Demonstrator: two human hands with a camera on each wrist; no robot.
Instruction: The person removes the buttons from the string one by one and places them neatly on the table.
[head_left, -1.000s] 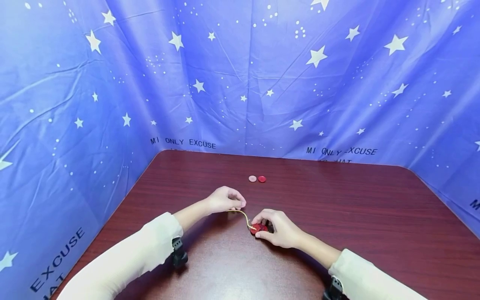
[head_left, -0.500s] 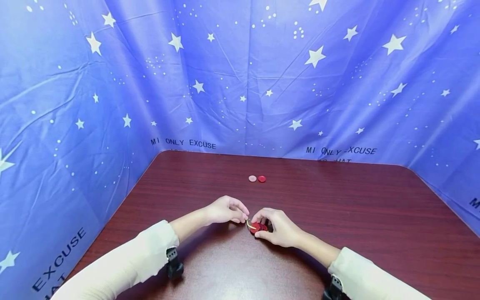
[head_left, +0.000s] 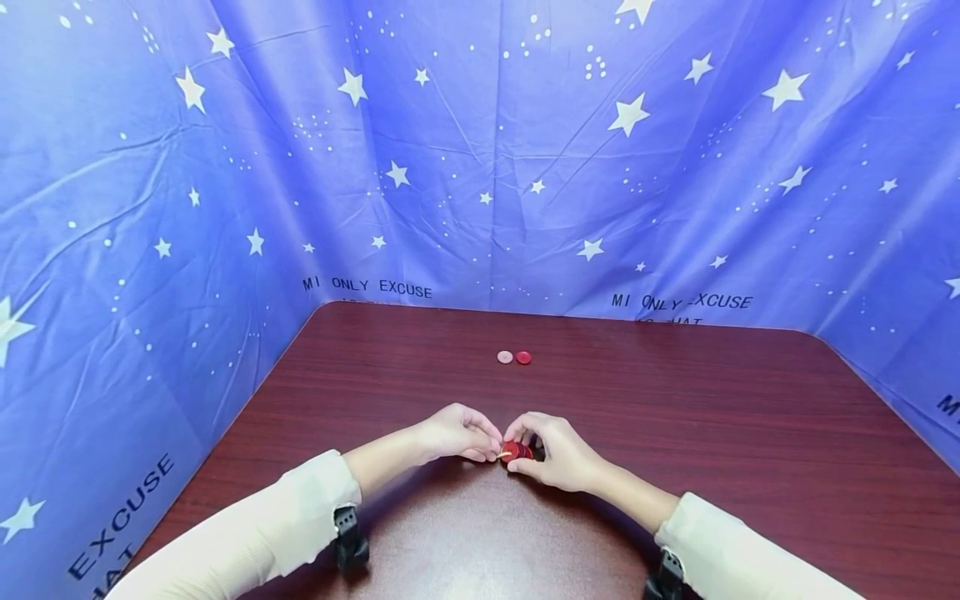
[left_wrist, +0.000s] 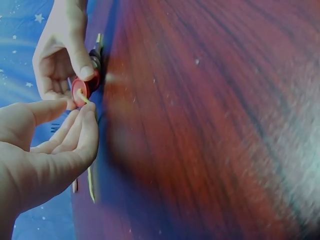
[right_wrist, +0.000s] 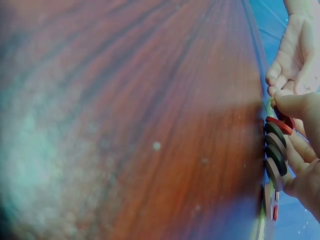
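Close to the table's middle, my left hand [head_left: 456, 433] pinches a yellow string [head_left: 504, 455] right beside a red button [head_left: 513, 451]. In the left wrist view the string comes out of the red button's face [left_wrist: 79, 92] to my left fingertips, and its loose tail [left_wrist: 91, 185] shows below them. My right hand [head_left: 558, 454] grips the red button and those behind it between thumb and fingers. A row of dark, brownish and red buttons [right_wrist: 275, 145] trails along the string under my right hand in the right wrist view.
A pale pink button [head_left: 505, 357] and another red button [head_left: 523, 358] lie side by side farther back on the brown wooden table [head_left: 675, 400]. A blue star-printed curtain [head_left: 487, 167] surrounds the table's back and sides.
My left hand has come down and to the right, up against the red button; the visible stretch of string between the hands has shortened. My right hand has hardly moved.
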